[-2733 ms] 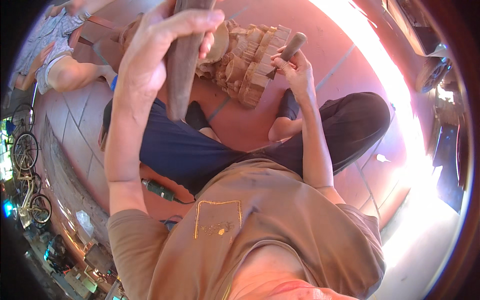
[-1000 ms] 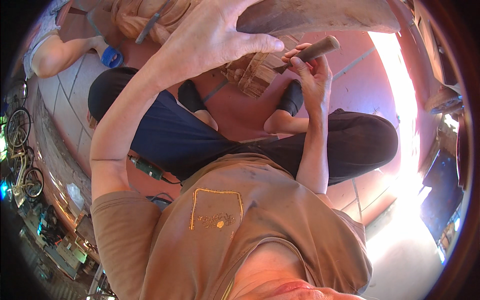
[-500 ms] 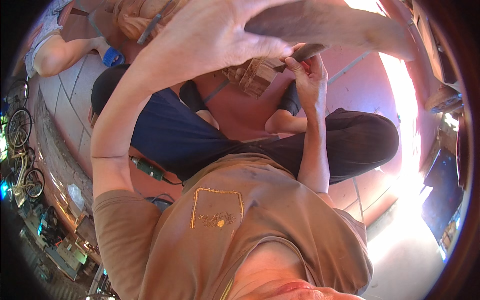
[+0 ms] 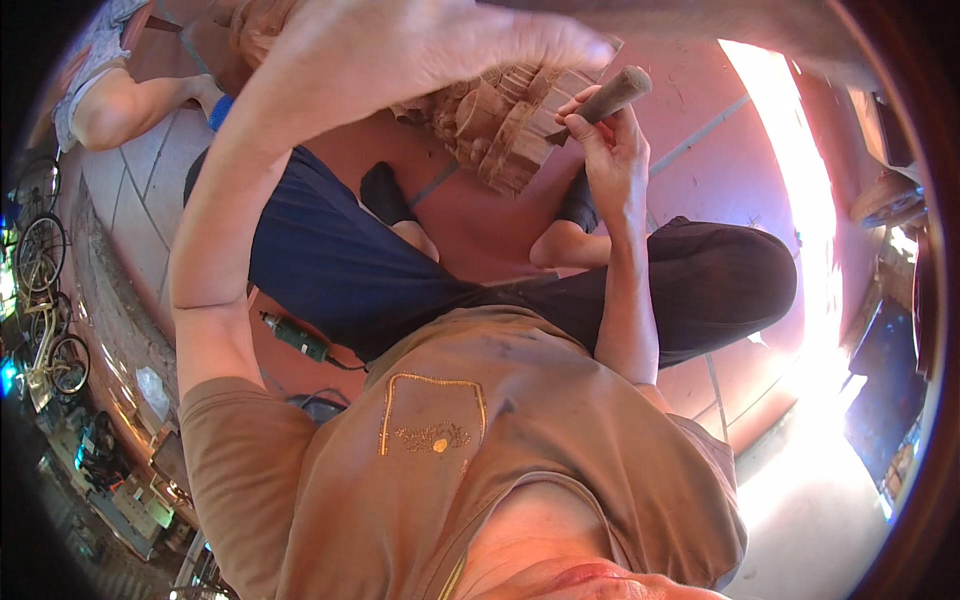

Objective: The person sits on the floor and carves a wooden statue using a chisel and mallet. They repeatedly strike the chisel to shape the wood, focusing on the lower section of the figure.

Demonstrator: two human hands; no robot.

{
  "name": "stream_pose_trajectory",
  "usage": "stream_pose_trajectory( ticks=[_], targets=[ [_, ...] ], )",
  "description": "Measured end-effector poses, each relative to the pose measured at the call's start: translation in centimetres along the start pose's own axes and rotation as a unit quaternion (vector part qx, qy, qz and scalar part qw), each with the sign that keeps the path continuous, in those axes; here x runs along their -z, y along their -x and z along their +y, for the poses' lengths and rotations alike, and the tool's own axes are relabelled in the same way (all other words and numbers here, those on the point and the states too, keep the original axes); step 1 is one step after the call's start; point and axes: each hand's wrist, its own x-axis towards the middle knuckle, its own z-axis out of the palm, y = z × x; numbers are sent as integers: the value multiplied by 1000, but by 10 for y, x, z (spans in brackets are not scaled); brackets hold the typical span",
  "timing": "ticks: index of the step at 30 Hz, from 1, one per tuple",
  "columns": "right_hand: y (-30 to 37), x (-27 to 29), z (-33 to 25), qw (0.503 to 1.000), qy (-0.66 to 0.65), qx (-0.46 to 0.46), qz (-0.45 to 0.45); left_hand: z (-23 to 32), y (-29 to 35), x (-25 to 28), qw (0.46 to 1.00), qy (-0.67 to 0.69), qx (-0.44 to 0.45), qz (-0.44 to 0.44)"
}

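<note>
Nearest the camera is the person's tan shirt (image 4: 480, 450), then crossed legs in dark trousers (image 4: 700, 280) on the red floor (image 4: 480, 215), with a green power tool (image 4: 296, 337) lying beside the left thigh. The right hand (image 4: 612, 150) is closed round the wooden handle of a chisel (image 4: 612, 93), its working end set against the pale carved wood block (image 4: 505, 125) that stands on the floor between the feet. The left hand (image 4: 420, 50) fills the top of the view, raised high, fingers curled in a closed grip round a dark wooden mallet (image 4: 760, 25) — only a blurred stretch of it shows along the upper edge.

Against the picture from half a second ago, the mallet has swung up and further out of view while the chisel hand has barely shifted on the block — which reads as the top of a stroke, carving well under way.

Beyond, another person's bare leg (image 4: 140, 105) rests on the pale tiles, and bicycles (image 4: 45, 250) stand at the far left.
</note>
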Motion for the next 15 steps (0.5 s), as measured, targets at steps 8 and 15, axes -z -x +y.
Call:
stream_pose_trajectory(
  ticks=[8,15],
  targets=[
    [-2,1,5,1000,9,10,-2,0,-5,-5,988,-36,77,-133],
    [-19,9,10,992,-89,-82,25,-15,1,-8,995,11,82,-54]
  ],
)
